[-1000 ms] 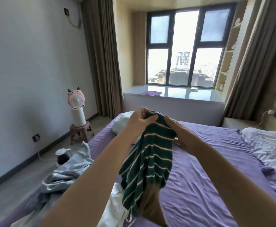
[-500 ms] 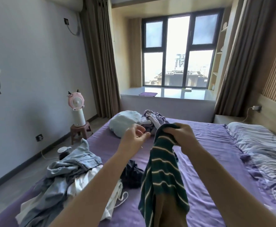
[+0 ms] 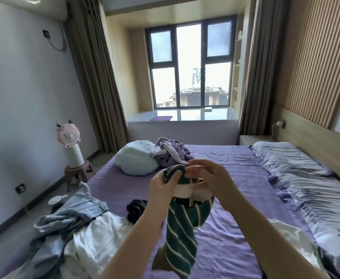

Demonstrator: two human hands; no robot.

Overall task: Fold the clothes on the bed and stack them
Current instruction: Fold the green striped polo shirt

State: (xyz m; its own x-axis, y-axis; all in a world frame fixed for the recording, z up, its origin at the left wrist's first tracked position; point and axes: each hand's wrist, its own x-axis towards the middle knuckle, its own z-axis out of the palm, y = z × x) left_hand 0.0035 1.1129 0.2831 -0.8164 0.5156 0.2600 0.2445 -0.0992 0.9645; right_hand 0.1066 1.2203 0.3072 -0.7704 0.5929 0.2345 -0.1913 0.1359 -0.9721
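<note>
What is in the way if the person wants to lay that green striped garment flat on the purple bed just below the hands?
Nothing visible. Both the left hand and right hand hold the green striped garment above bare purple sheet. The small dark garment and the pile of clothes lie off to the left.

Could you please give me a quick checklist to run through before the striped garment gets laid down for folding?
1. Left hand has a grip on the green striped garment: ok.
2. Right hand also has a grip: ok.
3. Garment spread flat: not ok, bunched and dangling.
4. Bare purple sheet ahead for laying out: ok.
5. Unfolded pile kept apart: ok.
6. Folded stack started: cannot tell.
</note>
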